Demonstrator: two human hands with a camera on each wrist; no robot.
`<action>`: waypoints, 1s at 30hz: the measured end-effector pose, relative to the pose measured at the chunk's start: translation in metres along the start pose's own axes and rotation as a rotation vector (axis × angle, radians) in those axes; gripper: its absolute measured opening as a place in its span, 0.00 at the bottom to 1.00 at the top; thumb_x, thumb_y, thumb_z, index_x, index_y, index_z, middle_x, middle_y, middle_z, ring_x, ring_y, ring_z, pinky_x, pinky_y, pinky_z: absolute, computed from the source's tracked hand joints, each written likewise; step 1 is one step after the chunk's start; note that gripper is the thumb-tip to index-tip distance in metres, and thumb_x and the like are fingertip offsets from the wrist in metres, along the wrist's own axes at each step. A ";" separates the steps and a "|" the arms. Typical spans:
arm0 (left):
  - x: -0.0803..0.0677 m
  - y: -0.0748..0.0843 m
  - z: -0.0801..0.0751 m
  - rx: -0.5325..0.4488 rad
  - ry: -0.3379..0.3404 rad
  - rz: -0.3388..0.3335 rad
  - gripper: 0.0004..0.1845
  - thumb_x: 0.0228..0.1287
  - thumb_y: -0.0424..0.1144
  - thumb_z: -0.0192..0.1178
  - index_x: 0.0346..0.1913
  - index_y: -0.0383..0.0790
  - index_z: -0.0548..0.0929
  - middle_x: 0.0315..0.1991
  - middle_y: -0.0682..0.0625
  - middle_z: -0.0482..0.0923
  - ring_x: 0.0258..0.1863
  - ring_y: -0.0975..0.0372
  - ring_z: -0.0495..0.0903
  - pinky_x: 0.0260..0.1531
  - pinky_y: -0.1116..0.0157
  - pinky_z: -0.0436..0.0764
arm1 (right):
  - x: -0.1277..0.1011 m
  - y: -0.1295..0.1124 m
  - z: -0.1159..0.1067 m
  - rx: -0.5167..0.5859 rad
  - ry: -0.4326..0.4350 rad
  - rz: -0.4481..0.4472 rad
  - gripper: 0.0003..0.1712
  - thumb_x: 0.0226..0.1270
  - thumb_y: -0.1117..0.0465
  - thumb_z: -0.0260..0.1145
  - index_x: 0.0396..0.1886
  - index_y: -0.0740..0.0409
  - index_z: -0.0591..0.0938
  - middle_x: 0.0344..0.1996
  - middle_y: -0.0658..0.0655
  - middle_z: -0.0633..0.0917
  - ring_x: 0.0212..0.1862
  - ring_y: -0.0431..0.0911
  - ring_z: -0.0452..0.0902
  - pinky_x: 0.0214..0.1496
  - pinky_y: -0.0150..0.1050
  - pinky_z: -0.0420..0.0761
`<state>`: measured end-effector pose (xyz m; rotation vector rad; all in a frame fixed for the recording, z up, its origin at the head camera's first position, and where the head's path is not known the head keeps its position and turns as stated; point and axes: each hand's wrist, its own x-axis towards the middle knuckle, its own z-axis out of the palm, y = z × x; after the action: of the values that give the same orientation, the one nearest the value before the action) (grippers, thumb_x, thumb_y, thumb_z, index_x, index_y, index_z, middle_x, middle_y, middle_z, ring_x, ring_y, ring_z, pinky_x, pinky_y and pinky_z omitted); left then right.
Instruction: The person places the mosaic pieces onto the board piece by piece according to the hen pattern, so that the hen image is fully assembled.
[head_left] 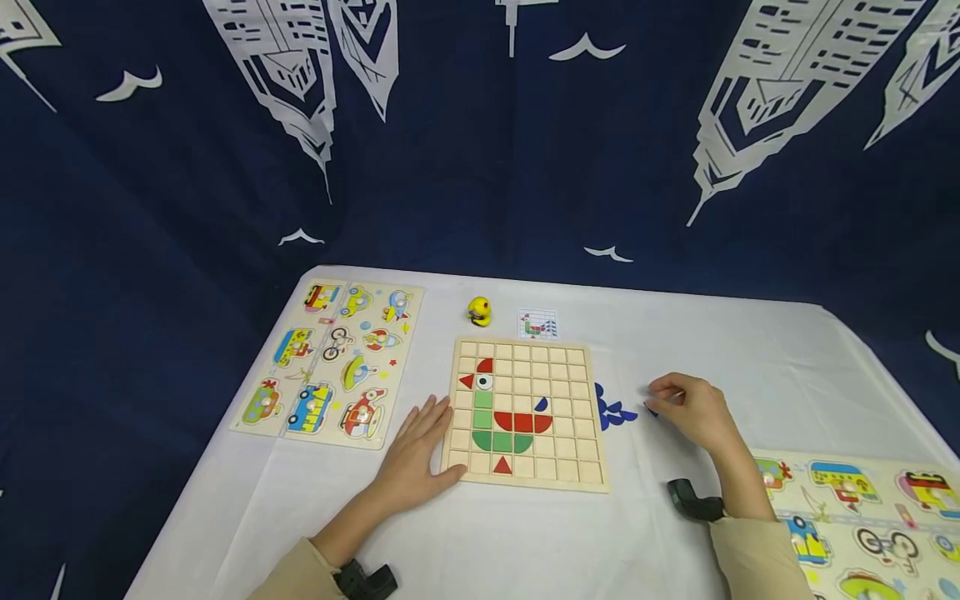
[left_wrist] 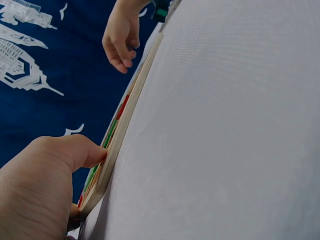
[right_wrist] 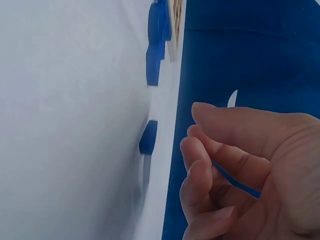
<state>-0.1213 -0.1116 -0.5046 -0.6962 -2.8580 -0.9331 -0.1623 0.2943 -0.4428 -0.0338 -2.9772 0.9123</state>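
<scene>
A wooden grid board (head_left: 567, 472) lies on the white table with red, green, blue and eye-marked pieces set in a bird-like pattern. My left hand (head_left: 412, 462) rests at its lower left, fingers stretched along the left edge; the thumb (left_wrist: 89, 152) touches the board's rim in the left wrist view. Right of the board, my right hand (head_left: 696, 414) hovers with loosely bent fingers over a single blue piece (right_wrist: 148, 138). In the right wrist view that piece lies on the cloth, apart from the fingers, and the hand holds nothing. Several more blue pieces (head_left: 617, 415) lie against the board's right edge.
Behind the board are a small pattern card (head_left: 537, 324) and a yellow toy duck (head_left: 479, 311). A vehicle puzzle board (head_left: 390, 358) lies at the left, another (head_left: 840, 521) at the front right, close to the right forearm. A dark blue printed curtain (head_left: 480, 183) hangs behind the table.
</scene>
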 end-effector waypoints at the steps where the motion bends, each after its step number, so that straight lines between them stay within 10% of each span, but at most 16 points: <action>1: 0.000 0.000 0.000 -0.002 0.000 -0.003 0.45 0.53 0.49 0.68 0.70 0.28 0.66 0.75 0.41 0.59 0.77 0.49 0.52 0.76 0.50 0.50 | 0.000 0.001 0.001 0.003 -0.013 0.002 0.13 0.58 0.64 0.70 0.41 0.66 0.84 0.31 0.59 0.84 0.29 0.45 0.72 0.28 0.34 0.69; 30: -0.001 -0.001 -0.001 0.006 0.005 0.007 0.45 0.53 0.50 0.68 0.70 0.28 0.65 0.75 0.41 0.60 0.77 0.48 0.52 0.76 0.50 0.50 | -0.001 -0.005 0.015 -0.047 -0.095 -0.179 0.05 0.58 0.67 0.70 0.34 0.56 0.85 0.28 0.51 0.79 0.29 0.42 0.67 0.30 0.33 0.67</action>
<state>-0.1212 -0.1125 -0.5044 -0.7027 -2.8512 -0.9231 -0.1616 0.2814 -0.4525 0.2782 -3.0246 0.8460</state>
